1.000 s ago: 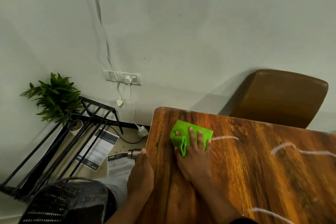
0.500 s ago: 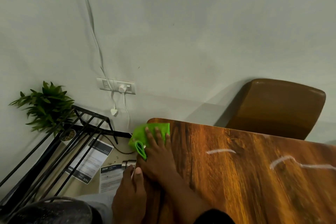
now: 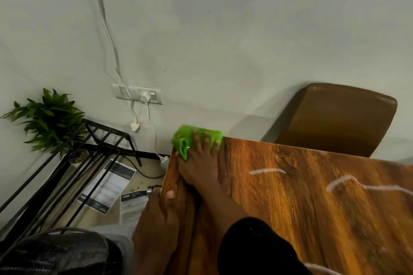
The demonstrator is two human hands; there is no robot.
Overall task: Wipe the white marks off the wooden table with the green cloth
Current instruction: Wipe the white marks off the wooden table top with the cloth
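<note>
Two hands are on the wooden tabletop [image 3: 312,207] at its far-left corner. The right hand [image 3: 199,163] lies flat with fingers spread, pressing the green cloth [image 3: 196,138] down rather than gripping it. The cloth sits right at the far corner, its far and left parts hanging past the tabletop's edges, with a folded flap bunched at the left beside the thumb. The left hand [image 3: 158,219] rests on the tabletop's left edge, thumb on top of the wood; whether its fingers curl under the edge cannot be seen.

Compared with half a second ago, the cloth and right hand have shifted a little to the right and toward the far edge of the corner; a second ago they lay further in on the wood, just left of the nearest white mark. That short white mark [image 3: 267,171] remains, well to the right of the hand, with a longer wavy mark [image 3: 357,184] beyond it and another [image 3: 319,268] at the near edge beside the dark sleeve [image 3: 257,250].

A brown chair [image 3: 339,116] stands past the far side. On the left stand a black metal rack [image 3: 67,169] and a potted plant [image 3: 49,118], with papers [image 3: 107,185] on the floor.
</note>
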